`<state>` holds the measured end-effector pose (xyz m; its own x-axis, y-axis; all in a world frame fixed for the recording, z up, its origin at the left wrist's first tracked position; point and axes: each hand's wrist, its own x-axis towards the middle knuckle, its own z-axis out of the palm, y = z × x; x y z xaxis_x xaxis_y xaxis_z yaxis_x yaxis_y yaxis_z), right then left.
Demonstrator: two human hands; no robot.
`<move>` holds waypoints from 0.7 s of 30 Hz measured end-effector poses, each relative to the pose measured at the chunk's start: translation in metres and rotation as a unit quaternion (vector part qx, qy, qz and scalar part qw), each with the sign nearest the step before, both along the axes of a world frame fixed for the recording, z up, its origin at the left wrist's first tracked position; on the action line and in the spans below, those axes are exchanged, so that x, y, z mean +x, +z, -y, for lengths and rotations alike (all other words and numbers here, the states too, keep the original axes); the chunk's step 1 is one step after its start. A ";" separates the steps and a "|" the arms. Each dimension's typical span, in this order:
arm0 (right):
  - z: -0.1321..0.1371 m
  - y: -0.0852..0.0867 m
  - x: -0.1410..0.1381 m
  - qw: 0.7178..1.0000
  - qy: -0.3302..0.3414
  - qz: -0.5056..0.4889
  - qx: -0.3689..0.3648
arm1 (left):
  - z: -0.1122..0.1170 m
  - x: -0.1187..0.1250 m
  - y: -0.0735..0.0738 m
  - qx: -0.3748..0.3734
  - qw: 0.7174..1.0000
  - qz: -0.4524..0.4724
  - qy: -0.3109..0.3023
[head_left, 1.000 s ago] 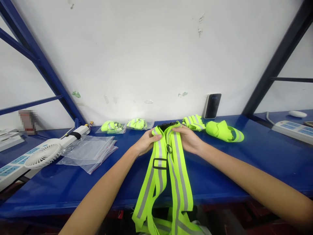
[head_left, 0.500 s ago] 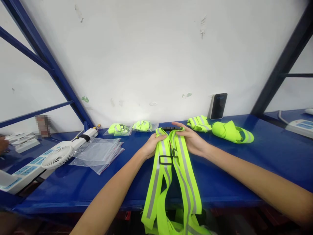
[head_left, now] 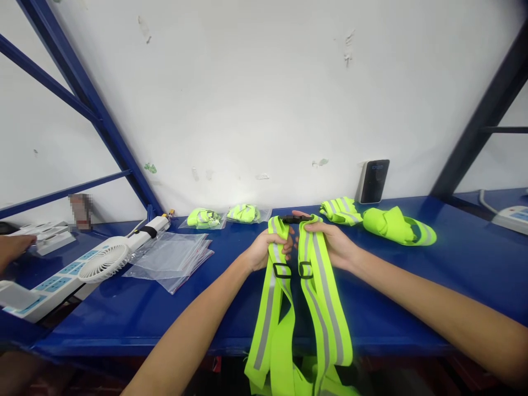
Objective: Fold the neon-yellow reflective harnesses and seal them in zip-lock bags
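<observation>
Between my two hands hangs a neon yellow-green reflective harness point(head_left: 330, 297) with grey stripes, its straps dropping over the table's front edge. My left hand point(head_left: 264, 250) grips the left strap near the top, thumb across it. The right strap's top is in my right hand point(head_left: 330, 242), thumb in front and fingers partly hidden behind. A black buckle point(head_left: 292, 219) joins the two straps at the top. One black slider point(head_left: 282, 270) sits on the left strap, another point(head_left: 305, 269) on the right. The lower ends go out of view.
On the blue table point(head_left: 396, 302) lie clear zip bags point(head_left: 173, 256), a white fan point(head_left: 103, 263) and a power strip point(head_left: 53, 283). Bagged harnesses point(head_left: 202, 218) and loose folded ones point(head_left: 388, 224) line the back. A black-fronted device point(head_left: 374, 181) leans on the wall. Another person's hand point(head_left: 14, 250) is far left.
My hands have spread slightly, so the two straps hang farther apart and both sliders show clearly. The view has shifted a little. Another person's hand reaches further in at the left.
</observation>
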<state>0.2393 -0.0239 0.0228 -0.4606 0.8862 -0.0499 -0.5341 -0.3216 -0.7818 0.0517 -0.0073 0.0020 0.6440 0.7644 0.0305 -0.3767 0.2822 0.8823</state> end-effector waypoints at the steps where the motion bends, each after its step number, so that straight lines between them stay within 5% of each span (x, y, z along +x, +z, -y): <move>1: 0.001 0.000 -0.001 1.000 -0.003 -0.002 -0.005 | 0.000 0.000 0.000 -0.009 1.000 0.013 -0.002; 7: 0.006 0.005 -0.008 0.998 -0.054 -0.011 -0.018 | 0.001 0.003 0.001 0.005 0.998 0.009 0.055; 12: 0.003 0.001 -0.005 0.997 -0.004 0.015 -0.072 | 0.001 0.006 0.003 0.076 0.990 -0.060 0.106; 16: 0.001 -0.002 -0.004 0.999 0.042 0.024 -0.024 | -0.001 0.007 0.000 0.114 0.981 -0.089 0.129; 21: 0.000 -0.007 -0.009 0.994 -0.081 0.077 0.017 | -0.003 0.008 -0.010 0.127 0.974 -0.114 0.148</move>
<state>0.2308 -0.0240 0.0161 -0.3010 0.9505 -0.0769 -0.4506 -0.2128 -0.8670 0.0592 -0.0040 -0.0081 0.4088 0.9040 0.1250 -0.1955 -0.0470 0.9796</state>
